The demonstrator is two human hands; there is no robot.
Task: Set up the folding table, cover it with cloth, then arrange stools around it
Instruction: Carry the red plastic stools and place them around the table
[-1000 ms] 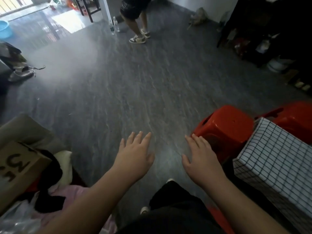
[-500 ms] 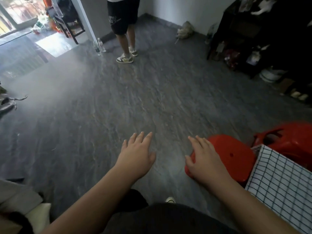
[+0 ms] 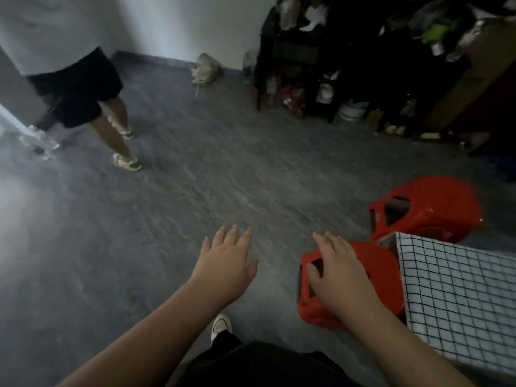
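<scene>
A table draped in a white cloth with a black grid (image 3: 458, 297) fills the lower right corner. Two red plastic stools stand against it: a near stool (image 3: 382, 277) at its left edge and a far stool (image 3: 435, 210) behind its far corner. My right hand (image 3: 337, 272) hovers over the near stool's left side, fingers spread, holding nothing; whether it touches the seat I cannot tell. My left hand (image 3: 226, 261) is held out flat over the bare grey floor, empty, left of the stool.
Another person in black shorts (image 3: 75, 88) stands at the upper left, sneakers on the floor. A dark cluttered shelf (image 3: 321, 57) lines the back right wall. A rag bundle (image 3: 206, 69) lies by the back wall. My shoe (image 3: 222, 325) shows below.
The view has swung right and up: the boxes at the left are gone from sight and the other person appears closer. My right hand now lies over the near stool; both hands stay empty.
</scene>
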